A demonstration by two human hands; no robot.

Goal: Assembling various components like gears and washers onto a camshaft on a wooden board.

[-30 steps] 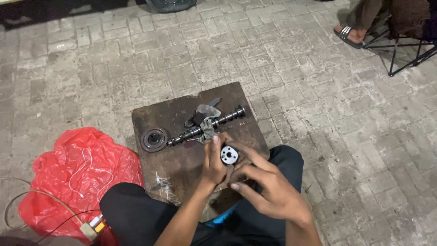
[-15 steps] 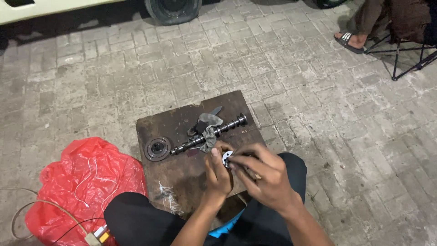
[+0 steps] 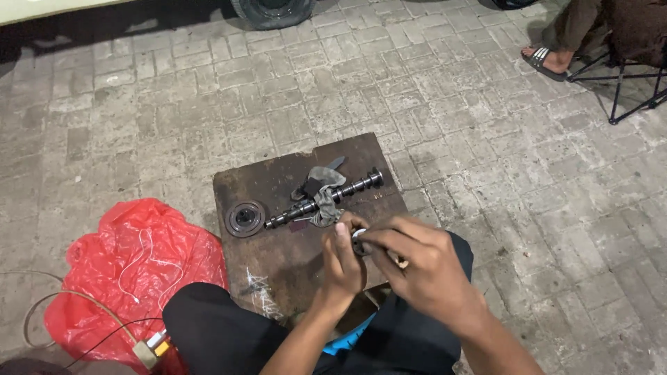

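Your left hand point(image 3: 342, 262) and right hand point(image 3: 424, 267) are pressed together, both clamped on a small round metal part point(image 3: 359, 241) held just above the near edge of the wooden board point(image 3: 278, 257), close beside the camshaft point(image 3: 323, 199).

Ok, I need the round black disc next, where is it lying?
In the head view the round black disc lies on the left part of the wooden board, just left of the long metal shaft and right of the red plastic bag.
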